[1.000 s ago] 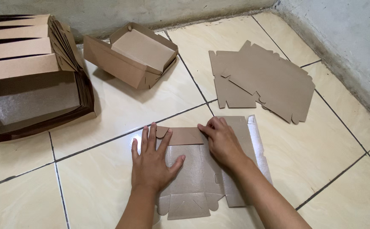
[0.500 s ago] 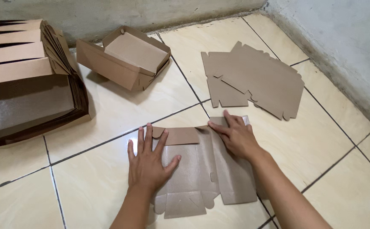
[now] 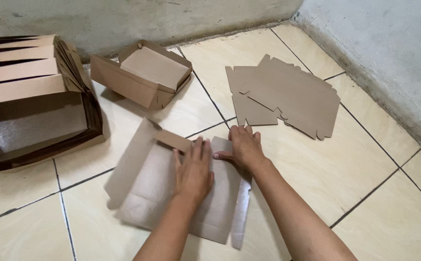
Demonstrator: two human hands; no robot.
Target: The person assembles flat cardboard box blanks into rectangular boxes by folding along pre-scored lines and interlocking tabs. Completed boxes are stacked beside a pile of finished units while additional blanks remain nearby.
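On the pale tiled floor point(image 3: 355, 183), near the middle of the view, lies a brown, partly folded cardboard box blank point(image 3: 142, 183), its left flap raised and its far flap standing up. The left hand point(image 3: 193, 171) rests flat on the blank with fingers spread wide, pressing the panel down and gripping nothing. The right hand point(image 3: 244, 147) lies just beside it to the right, palm down on the blank's far right corner, fingers together and thumb pointing left; it seems to press a fold, though the crease under it is hidden. Farther off and to the right, a loose pile of flat brown cardboard blanks point(image 3: 287, 96) lies apart from the hands. Far and left of centre sits a finished open brown cardboard tray point(image 3: 140, 72). At the far left stands a nested stack of folded brown cardboard trays point(image 3: 31, 111).
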